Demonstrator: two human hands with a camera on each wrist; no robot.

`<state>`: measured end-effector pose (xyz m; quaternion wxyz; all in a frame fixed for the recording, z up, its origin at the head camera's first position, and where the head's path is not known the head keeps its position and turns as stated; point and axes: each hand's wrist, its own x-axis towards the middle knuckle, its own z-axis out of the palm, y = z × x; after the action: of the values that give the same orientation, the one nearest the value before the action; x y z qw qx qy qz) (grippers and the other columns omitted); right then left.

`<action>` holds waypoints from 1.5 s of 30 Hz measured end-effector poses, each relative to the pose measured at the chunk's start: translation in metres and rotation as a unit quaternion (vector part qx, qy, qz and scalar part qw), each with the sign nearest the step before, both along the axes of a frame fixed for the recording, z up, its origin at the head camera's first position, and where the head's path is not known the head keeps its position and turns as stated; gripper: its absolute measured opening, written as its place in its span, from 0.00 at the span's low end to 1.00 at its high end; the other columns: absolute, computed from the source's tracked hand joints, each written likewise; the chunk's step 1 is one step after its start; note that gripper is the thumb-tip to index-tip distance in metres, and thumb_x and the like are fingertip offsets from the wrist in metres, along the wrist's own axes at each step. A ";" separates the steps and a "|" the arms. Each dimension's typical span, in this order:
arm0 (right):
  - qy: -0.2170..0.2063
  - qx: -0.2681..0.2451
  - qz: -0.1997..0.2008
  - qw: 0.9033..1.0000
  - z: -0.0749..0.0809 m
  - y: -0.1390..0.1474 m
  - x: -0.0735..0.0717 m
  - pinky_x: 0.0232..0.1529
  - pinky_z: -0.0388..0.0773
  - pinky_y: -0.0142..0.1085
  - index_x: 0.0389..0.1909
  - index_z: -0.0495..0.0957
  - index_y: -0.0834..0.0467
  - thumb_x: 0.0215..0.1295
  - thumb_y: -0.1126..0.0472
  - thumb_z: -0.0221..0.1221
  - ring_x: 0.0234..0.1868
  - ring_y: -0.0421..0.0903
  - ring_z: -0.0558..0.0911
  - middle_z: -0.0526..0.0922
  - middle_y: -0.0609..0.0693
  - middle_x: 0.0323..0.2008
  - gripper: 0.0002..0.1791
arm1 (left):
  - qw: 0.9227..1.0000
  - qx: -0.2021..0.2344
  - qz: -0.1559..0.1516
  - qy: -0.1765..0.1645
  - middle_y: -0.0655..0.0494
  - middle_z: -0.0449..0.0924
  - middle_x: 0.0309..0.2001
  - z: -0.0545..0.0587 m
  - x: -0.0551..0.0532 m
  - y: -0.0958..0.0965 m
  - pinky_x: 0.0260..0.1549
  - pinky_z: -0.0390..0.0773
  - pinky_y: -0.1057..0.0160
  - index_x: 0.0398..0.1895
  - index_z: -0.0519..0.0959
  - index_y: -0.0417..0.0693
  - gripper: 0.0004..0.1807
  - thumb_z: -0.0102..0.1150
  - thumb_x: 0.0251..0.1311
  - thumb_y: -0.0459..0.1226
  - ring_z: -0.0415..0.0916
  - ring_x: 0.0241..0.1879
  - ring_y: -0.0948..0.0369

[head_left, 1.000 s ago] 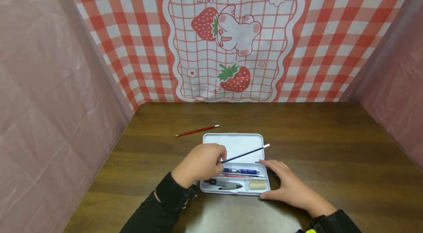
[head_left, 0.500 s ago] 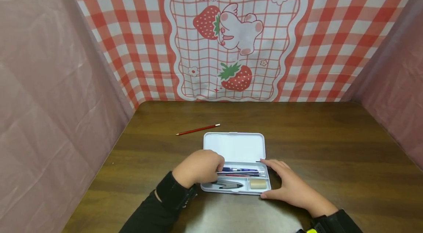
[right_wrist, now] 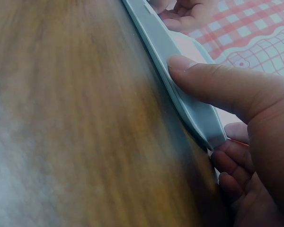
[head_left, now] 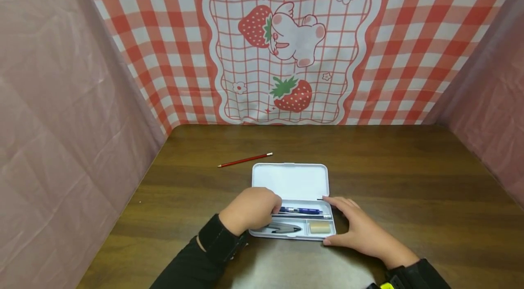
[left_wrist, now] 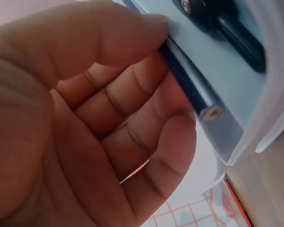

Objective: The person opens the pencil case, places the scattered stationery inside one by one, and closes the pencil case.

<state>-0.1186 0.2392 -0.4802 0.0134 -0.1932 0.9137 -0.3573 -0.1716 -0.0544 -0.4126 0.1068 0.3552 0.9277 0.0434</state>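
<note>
A white pencil case (head_left: 290,179) lies open on the table, its lid folded back. Thumb and fingers of my left hand (head_left: 251,209) pinch a dark blue pencil (left_wrist: 187,78), which lies low in the long compartment beside a blue pen (head_left: 300,210). In the front compartments are a compass (head_left: 286,228), partly covered by that hand, and a beige eraser (head_left: 319,227). My right hand (head_left: 356,232) grips the right end of the case, thumb on the front wall (right_wrist: 199,113) and fingers round the far corner.
Behind the case, to the left, a red pencil (head_left: 245,160) lies on the wooden table (head_left: 389,166). A red-and-white checked cloth (head_left: 176,52) hangs along the back edge, with pink fabric (head_left: 73,120) at both sides.
My left hand has lowered the dark blue pencil from a slant above the case into the long compartment, then shifted slightly right. My right hand has stayed on the case.
</note>
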 end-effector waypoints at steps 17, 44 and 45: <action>-0.008 0.004 0.002 1.000 0.002 -0.001 0.000 0.63 0.66 0.63 0.74 0.69 0.56 0.46 0.34 0.78 0.67 0.58 0.70 0.76 0.53 0.65 0.56 | 0.999 0.034 0.020 0.000 0.65 0.73 0.21 -0.005 -0.008 -0.005 0.32 0.73 0.64 0.21 0.81 0.57 0.14 0.67 0.66 0.37 0.70 0.26 0.63; -0.008 0.005 0.001 1.000 0.000 0.000 0.000 0.63 0.66 0.63 0.74 0.69 0.55 0.46 0.33 0.77 0.67 0.58 0.70 0.76 0.52 0.64 0.56 | 0.994 0.079 0.078 0.022 0.63 0.74 0.24 -0.008 -0.027 -0.023 0.31 0.74 0.61 0.29 0.79 0.55 0.07 0.65 0.66 0.39 0.71 0.26 0.61; -0.006 0.005 0.001 1.000 0.000 0.000 -0.001 0.63 0.66 0.63 0.74 0.69 0.55 0.46 0.33 0.77 0.67 0.58 0.70 0.76 0.53 0.64 0.56 | 0.993 0.083 0.082 0.029 0.63 0.74 0.24 -0.008 -0.029 -0.025 0.32 0.74 0.61 0.29 0.79 0.55 0.07 0.65 0.65 0.40 0.71 0.26 0.62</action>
<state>-0.1192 0.2387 -0.4801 0.0198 -0.1916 0.9151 -0.3542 -0.2008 -0.0796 -0.4210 0.0461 0.2865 0.9496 0.1185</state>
